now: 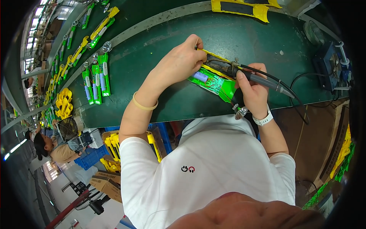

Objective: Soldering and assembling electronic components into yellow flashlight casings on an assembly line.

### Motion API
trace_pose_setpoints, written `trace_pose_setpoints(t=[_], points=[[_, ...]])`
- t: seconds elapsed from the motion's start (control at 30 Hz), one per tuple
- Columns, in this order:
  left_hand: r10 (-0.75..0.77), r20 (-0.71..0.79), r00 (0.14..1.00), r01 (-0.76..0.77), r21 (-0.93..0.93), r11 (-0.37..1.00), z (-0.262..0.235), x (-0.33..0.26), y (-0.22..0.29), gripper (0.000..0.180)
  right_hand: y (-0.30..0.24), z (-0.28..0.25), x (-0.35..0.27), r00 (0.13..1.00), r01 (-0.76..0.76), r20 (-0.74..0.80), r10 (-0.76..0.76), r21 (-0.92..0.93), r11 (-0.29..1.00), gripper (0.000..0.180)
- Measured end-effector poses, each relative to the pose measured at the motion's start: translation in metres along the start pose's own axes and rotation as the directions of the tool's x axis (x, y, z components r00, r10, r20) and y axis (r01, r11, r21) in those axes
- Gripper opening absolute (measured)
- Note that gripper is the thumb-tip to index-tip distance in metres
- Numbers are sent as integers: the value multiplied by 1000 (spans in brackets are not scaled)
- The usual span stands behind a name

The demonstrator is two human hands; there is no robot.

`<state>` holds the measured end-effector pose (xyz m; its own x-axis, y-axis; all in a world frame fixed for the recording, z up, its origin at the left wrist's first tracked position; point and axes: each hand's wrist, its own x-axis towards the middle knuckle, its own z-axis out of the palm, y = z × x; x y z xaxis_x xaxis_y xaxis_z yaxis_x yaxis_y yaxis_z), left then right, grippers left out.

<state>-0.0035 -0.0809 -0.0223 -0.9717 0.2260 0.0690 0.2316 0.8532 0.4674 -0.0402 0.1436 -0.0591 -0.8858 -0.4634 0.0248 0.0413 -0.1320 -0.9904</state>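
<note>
My right hand (252,89) is closed round a soldering iron with a grey handle (262,79). Its metal front end, with a thin tube clamped alongside, points left over a yellow plastic shell (217,71). At the shell's far left end, the fingers of my left hand (182,61) are pinched together on it; the fingertips are partly hidden. Just nearer to me lies an open green shell (206,87) with a blue-grey battery (199,76) and a green circuit board (217,84). Thin wires run from the board to a small silvery lamp reflector (240,112) at the bench edge.
Several green lamp bodies (96,84) with batteries lie to the left on the green bench (160,38). Yellow shells (240,9) rest beyond the far rail. At the right stands a blue device (326,63) with cables. Past a small fan (68,128), another person (61,152) sits at left.
</note>
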Motion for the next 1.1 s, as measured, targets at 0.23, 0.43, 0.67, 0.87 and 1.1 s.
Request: trace_pose_setpoints(t=[0.23, 0.43, 0.67, 0.87, 1.1], points=[[-4, 19, 1000, 3, 26, 1000, -2, 2, 2, 9, -4, -3, 0, 998, -27, -59, 30, 55, 998, 23], [2, 12, 1000, -3, 30, 1000, -1, 1, 2, 9, -23, -69, 38, 902, 157, -406, -149, -15, 988, 23], [-27, 47, 999, 24, 53, 998, -4, 6, 9, 9, 0, -107, 156, 986, 164, -44, -161, 67, 984, 38], [1, 37, 999, -2, 50, 999, -1, 5, 7, 8, -7, -113, 113, 991, 112, -98, -94, 190, 975, 39], [51, -55, 997, -51, 14, 999, -19, 17, -11, 12, 1, -127, 1, 948, 198, -281, -148, 159, 967, 44]])
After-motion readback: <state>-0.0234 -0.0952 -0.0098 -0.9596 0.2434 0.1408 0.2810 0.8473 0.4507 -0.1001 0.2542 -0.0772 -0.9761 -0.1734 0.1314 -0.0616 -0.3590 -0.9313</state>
